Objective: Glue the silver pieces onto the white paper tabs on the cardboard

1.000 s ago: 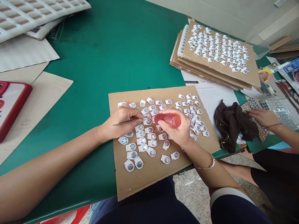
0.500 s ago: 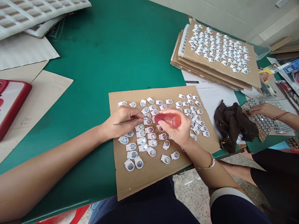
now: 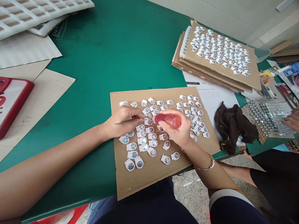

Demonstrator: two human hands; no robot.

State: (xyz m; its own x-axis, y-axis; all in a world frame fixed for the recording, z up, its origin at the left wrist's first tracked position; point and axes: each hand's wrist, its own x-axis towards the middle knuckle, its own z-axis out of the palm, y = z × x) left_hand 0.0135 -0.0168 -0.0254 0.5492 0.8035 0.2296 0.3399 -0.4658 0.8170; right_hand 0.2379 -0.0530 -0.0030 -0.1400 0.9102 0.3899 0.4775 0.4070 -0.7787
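A brown cardboard sheet point(image 3: 133, 183) bears several small white tabs with round silvery pieces point(image 3: 130, 165). Over its upper middle, my left hand point(image 3: 125, 121) is closed on thin metal tweezers point(image 3: 126, 121), which lie across the fingers. My right hand point(image 3: 181, 130) wraps round a soft reddish squeeze bottle point(image 3: 170, 120). The bottle's narrow end points left, close to my left fingertips and a piece between the hands. Fingers and bottle partly cover the pieces beneath them.
Stacked cardboard sheets point(image 3: 224, 70) with similar pieces stand at the back right, near a dark cloth point(image 3: 230, 124). At the far right, another person's hand point(image 3: 293, 119) touches a clear tray point(image 3: 275, 116). A red-edged phone point(image 3: 17, 102) and white foam grid point(image 3: 42, 14) lie left.
The other person's hand has moved right, away from the silvery beads. The view has shifted slightly. My hands keep nearly the same pose, still holding the tweezers and bottle.
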